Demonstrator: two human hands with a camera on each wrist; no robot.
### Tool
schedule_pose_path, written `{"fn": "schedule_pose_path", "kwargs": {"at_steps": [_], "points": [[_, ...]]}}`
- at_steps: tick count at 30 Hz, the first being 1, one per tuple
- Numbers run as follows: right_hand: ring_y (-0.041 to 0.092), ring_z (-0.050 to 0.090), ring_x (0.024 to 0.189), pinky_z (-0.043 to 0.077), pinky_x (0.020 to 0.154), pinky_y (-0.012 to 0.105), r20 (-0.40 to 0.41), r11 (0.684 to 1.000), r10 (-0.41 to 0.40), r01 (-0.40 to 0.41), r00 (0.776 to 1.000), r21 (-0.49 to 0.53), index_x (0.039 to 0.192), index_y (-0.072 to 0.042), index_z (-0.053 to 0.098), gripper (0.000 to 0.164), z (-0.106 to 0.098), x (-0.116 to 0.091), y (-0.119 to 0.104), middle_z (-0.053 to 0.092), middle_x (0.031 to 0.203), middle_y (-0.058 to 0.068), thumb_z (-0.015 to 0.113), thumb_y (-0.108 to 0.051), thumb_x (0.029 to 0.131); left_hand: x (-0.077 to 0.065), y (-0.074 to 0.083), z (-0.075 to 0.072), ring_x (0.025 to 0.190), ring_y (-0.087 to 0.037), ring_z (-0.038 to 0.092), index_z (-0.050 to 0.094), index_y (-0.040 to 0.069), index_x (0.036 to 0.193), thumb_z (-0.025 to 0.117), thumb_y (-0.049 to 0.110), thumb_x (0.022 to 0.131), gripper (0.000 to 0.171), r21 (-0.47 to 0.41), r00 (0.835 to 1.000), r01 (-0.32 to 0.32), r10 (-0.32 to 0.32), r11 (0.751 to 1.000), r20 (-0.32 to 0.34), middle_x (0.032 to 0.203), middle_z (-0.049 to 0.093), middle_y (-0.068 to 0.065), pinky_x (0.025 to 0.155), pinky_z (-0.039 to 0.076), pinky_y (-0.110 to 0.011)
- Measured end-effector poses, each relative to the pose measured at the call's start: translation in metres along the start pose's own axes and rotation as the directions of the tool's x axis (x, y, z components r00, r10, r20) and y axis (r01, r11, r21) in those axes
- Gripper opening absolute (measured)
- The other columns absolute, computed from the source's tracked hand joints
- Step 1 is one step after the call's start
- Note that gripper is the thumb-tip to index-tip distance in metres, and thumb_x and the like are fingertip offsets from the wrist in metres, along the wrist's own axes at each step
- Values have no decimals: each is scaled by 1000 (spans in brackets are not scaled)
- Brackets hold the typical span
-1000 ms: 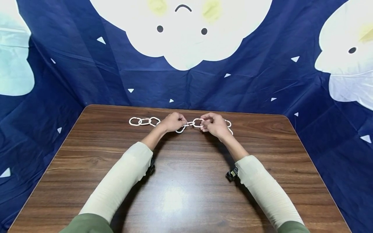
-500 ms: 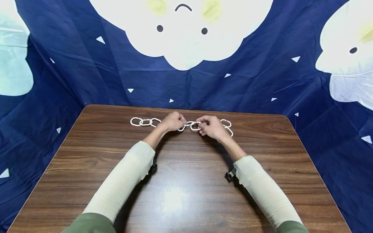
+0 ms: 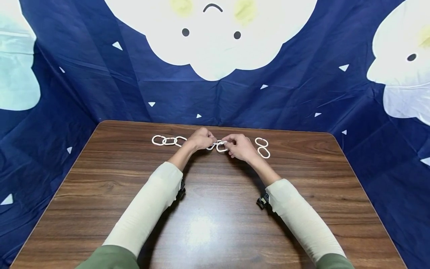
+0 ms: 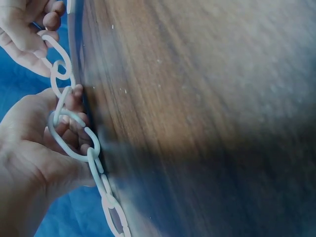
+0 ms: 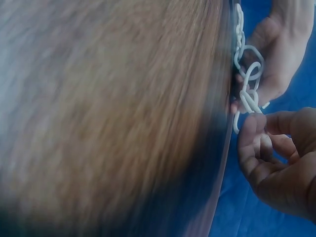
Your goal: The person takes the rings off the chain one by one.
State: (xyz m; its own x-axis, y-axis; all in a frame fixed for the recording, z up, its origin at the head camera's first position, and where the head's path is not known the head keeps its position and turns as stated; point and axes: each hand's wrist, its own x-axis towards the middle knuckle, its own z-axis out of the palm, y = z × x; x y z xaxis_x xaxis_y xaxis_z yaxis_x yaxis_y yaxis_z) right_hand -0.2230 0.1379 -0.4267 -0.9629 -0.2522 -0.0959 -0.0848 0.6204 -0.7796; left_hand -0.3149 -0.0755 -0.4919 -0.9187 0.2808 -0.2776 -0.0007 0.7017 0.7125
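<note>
A chain of white plastic links (image 3: 164, 141) runs along the far part of the table and passes under my left hand (image 3: 201, 139). My left hand holds the chain near its right part; the left wrist view shows its fingers behind a large link (image 4: 64, 146) with a gap in its side. My right hand (image 3: 241, 147) pinches the white end link (image 3: 221, 151) between thumb and fingertips, close to the left hand. In the right wrist view the fingertips of my right hand (image 5: 281, 163) partly cover that link.
Two loose white links, one (image 3: 261, 138) behind the other (image 3: 264, 157), lie to the right of my right hand. The brown wooden table (image 3: 215, 194) ends just beyond the chain, at a blue cloth (image 3: 215, 101) with cloud prints.
My right hand has moved left with its link, closer to the left hand. Both loose links at the right now show fully. The left hand and the chain have shifted slightly right.
</note>
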Motion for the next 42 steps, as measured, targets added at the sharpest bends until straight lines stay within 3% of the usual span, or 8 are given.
{"fn": "schedule_pose_path", "kwargs": {"at_steps": [9, 16, 19, 21, 28, 32, 37, 42], "points": [[15, 70, 60, 58, 54, 29, 27, 998, -44, 45, 999, -53, 122, -14, 85, 23, 16, 34, 38, 73, 74, 1, 68, -16, 107, 6, 1, 1, 106, -24, 67, 85, 15, 88, 69, 25, 99, 22, 14, 1000, 11, -11, 1000, 9, 109, 78, -4, 88, 52, -33], [12, 72, 61, 59, 54, 30, 43, 997, 0, 3, 999, -76, 125, -20, 86, 25, 18, 42, 47, 77, 78, -3, 70, -28, 108, 15, -1, 0, 103, -22, 66, 85, 17, 84, 68, 25, 102, 26, 38, 1000, 9, -10, 999, 30, 107, 78, -2, 85, 51, -31], [11, 71, 60, 58, 53, 29, 29, 997, -16, 19, 999, -80, 125, -18, 86, 25, 17, 40, 45, 78, 79, -4, 69, -25, 108, 14, 1, -2, 98, -20, 65, 86, 17, 85, 69, 25, 101, 25, 36, 999, 2, -4, 999, 36, 103, 78, -1, 80, 50, -31], [11, 71, 61, 59, 55, 28, 24, 997, -13, 15, 1000, -70, 125, -16, 86, 25, 14, 30, 33, 79, 82, -4, 68, -21, 108, 4, 8, -4, 96, -19, 64, 87, 16, 89, 68, 25, 100, 24, 42, 1000, 4, -5, 999, 28, 101, 78, 0, 80, 50, -30], [11, 69, 66, 59, 61, 23, 10, 999, -9, 10, 1000, -32, 129, -9, 83, 24, 2, -6, -1, 81, 92, 12, 66, -12, 112, -53, 39, -15, 101, -21, 59, 83, 0, 104, 66, 17, 106, 24, -40, 1000, -27, 27, 999, -4, 102, 71, -6, 86, 45, -28], [12, 69, 69, 57, 61, 20, -2, 1000, -3, 3, 1000, -14, 128, -5, 81, 24, -2, -11, 2, 81, 97, 14, 64, -9, 112, -58, 37, -15, 99, -18, 58, 83, 2, 104, 67, 16, 104, 21, -54, 999, -45, 44, 998, -13, 96, 71, -1, 84, 43, -25], [14, 67, 70, 60, 63, 25, 13, 999, 14, -15, 1000, 52, 132, 1, 77, 25, -10, -13, 11, 79, 98, 17, 65, -7, 112, -57, 32, -16, 94, -17, 59, 85, 3, 108, 72, 17, 104, 20, -80, 998, -58, 58, 995, 1, 91, 74, 0, 81, 44, -25], [11, 66, 67, 59, 60, 25, 11, 991, 98, -98, 995, 93, 133, 8, 71, 27, -20, -15, 21, 78, 93, 14, 68, -8, 111, -60, 31, -15, 95, -17, 58, 85, 3, 113, 73, 16, 104, 20, -93, 996, -87, 89, 992, 14, 96, 76, 0, 81, 45, -25]]}}
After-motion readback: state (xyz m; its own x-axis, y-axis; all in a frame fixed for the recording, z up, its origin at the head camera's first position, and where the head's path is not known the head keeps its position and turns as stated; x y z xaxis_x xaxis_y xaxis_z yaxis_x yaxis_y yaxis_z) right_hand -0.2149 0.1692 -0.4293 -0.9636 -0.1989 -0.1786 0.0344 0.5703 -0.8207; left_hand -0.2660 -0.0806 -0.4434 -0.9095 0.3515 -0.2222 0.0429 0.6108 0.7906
